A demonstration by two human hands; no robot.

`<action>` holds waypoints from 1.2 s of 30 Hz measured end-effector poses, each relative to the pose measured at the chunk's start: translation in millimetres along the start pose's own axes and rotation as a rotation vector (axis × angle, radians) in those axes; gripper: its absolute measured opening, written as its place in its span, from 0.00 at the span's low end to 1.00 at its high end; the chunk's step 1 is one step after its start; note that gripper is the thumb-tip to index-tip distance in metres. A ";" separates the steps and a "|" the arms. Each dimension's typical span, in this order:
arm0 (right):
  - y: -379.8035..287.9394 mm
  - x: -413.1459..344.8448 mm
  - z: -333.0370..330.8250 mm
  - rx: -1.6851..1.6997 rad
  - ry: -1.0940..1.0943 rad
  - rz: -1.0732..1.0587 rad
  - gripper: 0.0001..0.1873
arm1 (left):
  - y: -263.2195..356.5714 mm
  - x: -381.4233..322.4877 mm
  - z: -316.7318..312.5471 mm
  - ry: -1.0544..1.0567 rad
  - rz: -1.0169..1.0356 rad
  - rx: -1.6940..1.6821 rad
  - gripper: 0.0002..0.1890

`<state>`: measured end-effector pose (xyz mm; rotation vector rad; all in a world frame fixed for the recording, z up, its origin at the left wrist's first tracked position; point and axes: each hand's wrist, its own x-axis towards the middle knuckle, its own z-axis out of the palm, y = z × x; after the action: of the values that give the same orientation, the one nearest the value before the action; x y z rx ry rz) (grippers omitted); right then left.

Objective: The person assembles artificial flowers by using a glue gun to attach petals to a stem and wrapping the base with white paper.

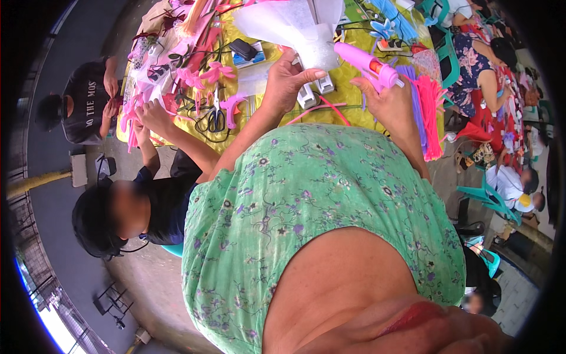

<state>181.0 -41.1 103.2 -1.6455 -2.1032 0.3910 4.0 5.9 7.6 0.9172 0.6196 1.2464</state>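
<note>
My left hand (pixel 286 84) grips the gathered lower part of a translucent white wrapping sheet (pixel 283 28), its thumb pointing right. The sheet flares upward past the top of the view. My right hand (pixel 391 106) is wrapped around the handle of a pink hot glue gun (pixel 367 64). Its nozzle points left, close to the gathered wrap; whether they touch I cannot tell. Beneath my left hand lie white plastic blocks (pixel 308 96), perhaps a power strip. A pink fuzzy stem (pixel 316 110) rests near the table edge.
Scissors (pixel 216 116) and a second pink glue gun (pixel 232 110) lie left on the yellow tablecloth (pixel 353 120), near pink flowers (pixel 216 72) and a black case (pixel 243 49). Red-pink pipe cleaners (pixel 428 119) overhang the right edge. A co-worker's hands (pixel 152 117) work at left.
</note>
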 end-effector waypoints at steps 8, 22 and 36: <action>29.7 -3.1 20.2 0.045 0.210 0.031 0.17 | -8.5 2.7 -4.5 -0.028 -0.003 -0.012 0.26; 172.1 -23.5 104.2 1.232 0.335 0.287 0.11 | -0.9 4.5 -12.7 -0.007 0.046 0.001 0.19; 211.7 -8.5 126.4 1.604 0.064 0.223 0.23 | 8.8 1.6 -16.4 0.049 0.055 0.201 0.18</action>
<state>297.5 10.0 -108.2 -0.7749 -0.8326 1.5102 -13.6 11.9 6.8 1.0788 0.7734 1.2751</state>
